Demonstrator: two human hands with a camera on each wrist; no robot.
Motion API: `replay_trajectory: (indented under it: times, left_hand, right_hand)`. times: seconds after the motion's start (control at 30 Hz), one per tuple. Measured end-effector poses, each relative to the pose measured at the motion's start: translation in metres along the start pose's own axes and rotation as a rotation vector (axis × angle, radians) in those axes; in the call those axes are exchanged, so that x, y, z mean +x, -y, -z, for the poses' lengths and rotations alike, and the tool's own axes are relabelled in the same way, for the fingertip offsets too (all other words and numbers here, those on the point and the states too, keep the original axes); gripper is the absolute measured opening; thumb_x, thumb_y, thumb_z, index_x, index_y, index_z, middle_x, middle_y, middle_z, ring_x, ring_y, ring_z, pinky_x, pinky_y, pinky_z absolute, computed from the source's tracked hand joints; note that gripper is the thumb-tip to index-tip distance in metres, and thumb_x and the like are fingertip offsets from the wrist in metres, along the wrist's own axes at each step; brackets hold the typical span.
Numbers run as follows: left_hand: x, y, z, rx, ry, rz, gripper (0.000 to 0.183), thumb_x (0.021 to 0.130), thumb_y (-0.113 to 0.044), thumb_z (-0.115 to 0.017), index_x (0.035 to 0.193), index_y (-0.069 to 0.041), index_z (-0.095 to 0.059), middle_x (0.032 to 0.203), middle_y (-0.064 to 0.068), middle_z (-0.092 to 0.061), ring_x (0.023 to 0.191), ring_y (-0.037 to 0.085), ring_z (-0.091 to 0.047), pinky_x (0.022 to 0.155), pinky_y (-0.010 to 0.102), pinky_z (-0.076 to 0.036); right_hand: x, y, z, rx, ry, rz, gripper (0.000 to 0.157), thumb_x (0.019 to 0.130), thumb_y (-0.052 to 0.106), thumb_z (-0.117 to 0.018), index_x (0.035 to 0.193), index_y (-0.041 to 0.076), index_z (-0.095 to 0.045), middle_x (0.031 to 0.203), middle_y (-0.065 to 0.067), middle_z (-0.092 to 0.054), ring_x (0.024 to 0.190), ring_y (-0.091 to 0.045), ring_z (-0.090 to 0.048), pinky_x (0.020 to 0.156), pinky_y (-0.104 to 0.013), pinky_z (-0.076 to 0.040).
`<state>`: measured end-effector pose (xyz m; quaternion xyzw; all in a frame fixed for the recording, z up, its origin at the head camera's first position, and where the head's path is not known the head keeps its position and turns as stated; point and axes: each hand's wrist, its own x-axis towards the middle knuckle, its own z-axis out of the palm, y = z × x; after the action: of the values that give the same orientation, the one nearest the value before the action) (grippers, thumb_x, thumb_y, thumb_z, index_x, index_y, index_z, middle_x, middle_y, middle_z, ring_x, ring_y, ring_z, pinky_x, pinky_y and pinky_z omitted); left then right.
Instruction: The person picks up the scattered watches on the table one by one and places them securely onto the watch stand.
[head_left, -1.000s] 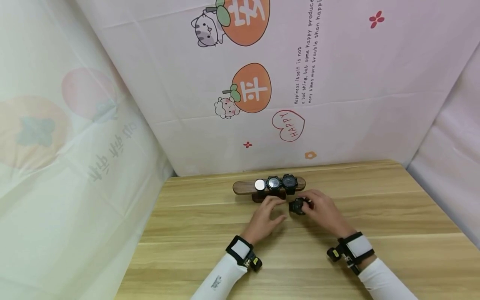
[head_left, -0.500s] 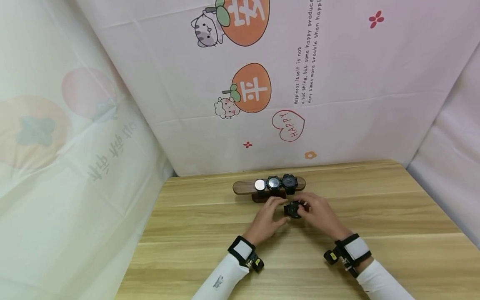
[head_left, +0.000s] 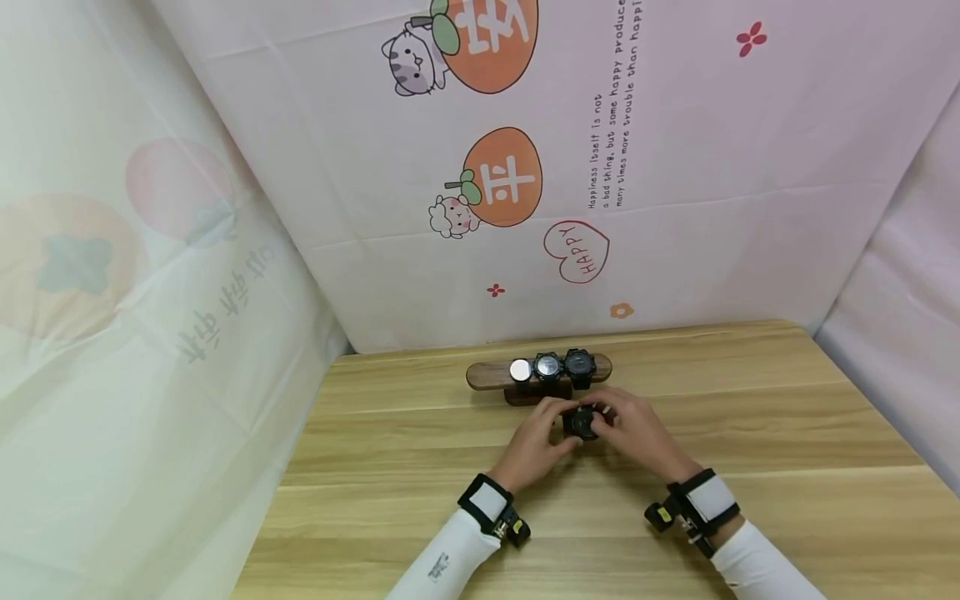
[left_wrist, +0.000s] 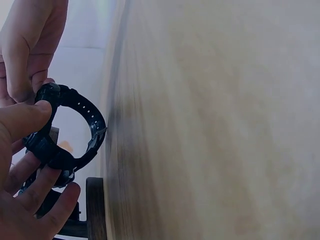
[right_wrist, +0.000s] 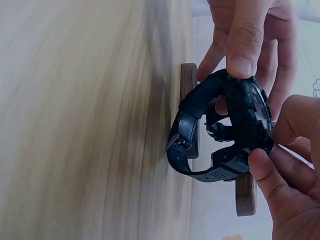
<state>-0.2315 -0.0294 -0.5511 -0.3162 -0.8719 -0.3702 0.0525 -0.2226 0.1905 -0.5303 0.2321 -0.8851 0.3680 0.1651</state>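
A black wristwatch is held between both hands, its strap closed in a loop in the left wrist view. My right hand pinches the case from the right, thumb on the near side. From the left, my left hand grips it too; its thumb presses the edge of the watch case. In the right wrist view the watch shows its face turned to the right, with a buckle on the strap. Fingers cover parts of the case.
Just behind the hands stands a dark wooden watch stand. On its bar sit a watch with a white-looking face, a watch with a silvery dial and a black watch. Printed cloth walls the wooden table.
My right hand has brought the watch left and slightly nearer. My left hand, empty and apart from it a second ago, has moved a little right and now grips it.
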Motion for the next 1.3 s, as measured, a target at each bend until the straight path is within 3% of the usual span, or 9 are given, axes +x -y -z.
replay_trajectory:
  times: [0.33,0.63,0.97,1.3]
  left_hand:
    - [-0.002,0.0,0.001,-0.012,-0.008,-0.007,0.056,0.101,-0.025,-0.076,0.153,-0.019,-0.055,0.145,-0.001,-0.06,0.131,0.012,-0.062,0.109,0.029,-0.055]
    - [-0.002,0.001,0.002,0.008,-0.007,-0.03,0.054,0.103,-0.027,-0.074,0.152,-0.02,-0.055,0.145,-0.001,-0.06,0.131,0.013,-0.062,0.107,0.026,-0.055]
    - [-0.004,0.005,0.005,-0.005,0.001,-0.003,0.055,0.102,-0.026,-0.075,0.152,-0.017,-0.055,0.148,-0.001,-0.06,0.137,0.014,-0.06,0.115,0.031,-0.051]
    - [-0.005,0.01,0.009,-0.011,-0.003,-0.013,0.055,0.103,-0.026,-0.073,0.154,-0.019,-0.054,0.149,-0.002,-0.06,0.14,0.015,-0.058,0.117,0.033,-0.05]
  right_hand:
    - [0.0,0.0,0.0,0.009,0.026,-0.022,0.027,0.096,0.0,-0.072,0.121,0.009,-0.076,0.12,-0.009,-0.076,0.086,-0.013,-0.068,0.068,-0.022,-0.058]
    - [-0.001,-0.003,0.0,0.016,0.041,-0.019,0.027,0.098,0.0,-0.069,0.122,0.011,-0.076,0.119,-0.007,-0.076,0.086,-0.007,-0.067,0.07,-0.022,-0.059]
    - [-0.004,-0.005,0.002,0.05,0.093,0.027,0.052,0.084,-0.011,-0.07,0.132,0.007,-0.072,0.131,-0.014,-0.072,0.106,-0.025,-0.071,0.077,-0.026,-0.062]
    - [-0.005,-0.007,0.0,0.055,0.161,-0.005,0.06,0.084,-0.01,-0.071,0.14,0.009,-0.066,0.141,-0.013,-0.067,0.115,-0.031,-0.07,0.079,-0.032,-0.064]
